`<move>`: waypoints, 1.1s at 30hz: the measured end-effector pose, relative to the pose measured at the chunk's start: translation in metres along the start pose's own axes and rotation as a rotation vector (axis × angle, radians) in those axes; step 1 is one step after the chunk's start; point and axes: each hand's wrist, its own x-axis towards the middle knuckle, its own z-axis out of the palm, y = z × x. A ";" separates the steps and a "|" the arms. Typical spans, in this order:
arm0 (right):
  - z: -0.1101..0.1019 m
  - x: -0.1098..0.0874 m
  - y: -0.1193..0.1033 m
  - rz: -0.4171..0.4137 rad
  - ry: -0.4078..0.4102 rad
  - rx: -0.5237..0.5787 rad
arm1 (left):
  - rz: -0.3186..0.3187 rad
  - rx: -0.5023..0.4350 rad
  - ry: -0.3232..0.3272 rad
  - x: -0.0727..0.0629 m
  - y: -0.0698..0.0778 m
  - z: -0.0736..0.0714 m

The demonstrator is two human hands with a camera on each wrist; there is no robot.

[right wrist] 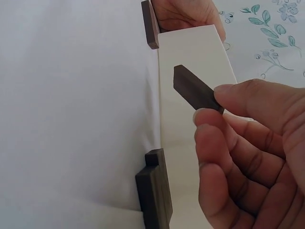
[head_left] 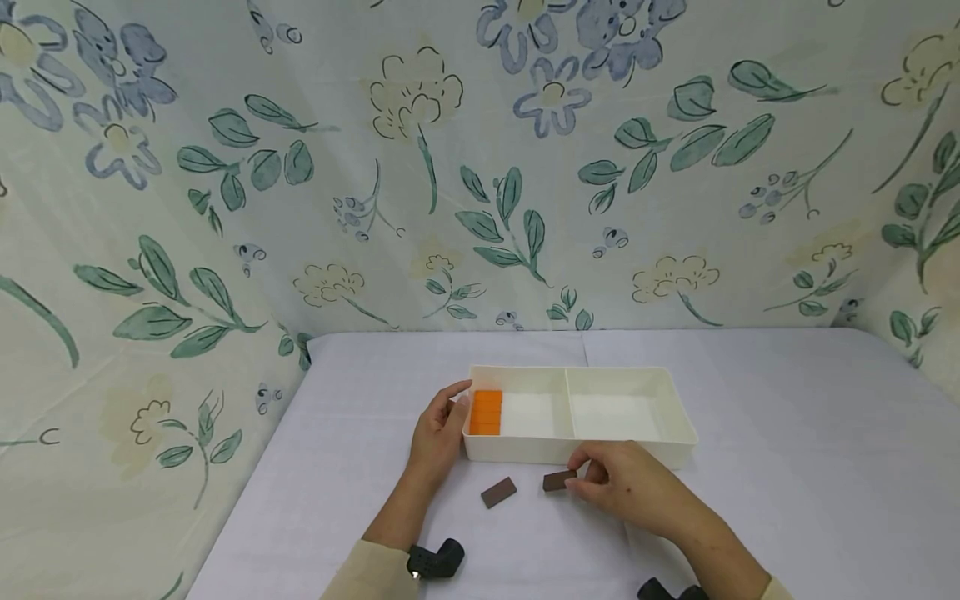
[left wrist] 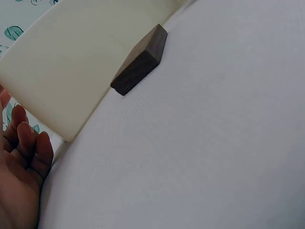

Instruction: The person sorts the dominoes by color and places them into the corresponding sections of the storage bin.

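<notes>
A white box [head_left: 517, 450] with two compartments lies lengthwise across the table. My left hand [head_left: 438, 433] holds its left end, thumb at the rim; in the left wrist view the other fingers curl beside the box's corner. My right hand [head_left: 622, 483] pinches a dark brown block [right wrist: 193, 88] between thumb and index finger, in front of the box's near wall. Another brown block [head_left: 498, 492] lies on the cloth to the left of it. More dark blocks [right wrist: 155, 195] lie along the box's foot in the right wrist view, hidden under my right hand in the head view.
Several orange blocks [head_left: 486, 412] line the left wall inside the left compartment. A white cloth [head_left: 810, 467] covers the table, and a flower-printed curtain [head_left: 525, 208] hangs behind it. Black devices [head_left: 437, 558] are strapped to my wrists.
</notes>
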 end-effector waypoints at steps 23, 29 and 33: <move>-0.031 -0.006 0.000 0.043 0.161 0.105 | 0.001 -0.005 -0.001 0.000 0.000 0.000; -0.034 -0.006 0.003 0.053 0.253 0.069 | -0.009 0.003 -0.003 -0.001 0.001 0.000; -0.035 -0.006 0.006 0.048 0.285 0.048 | -0.009 0.009 -0.002 -0.002 0.002 0.000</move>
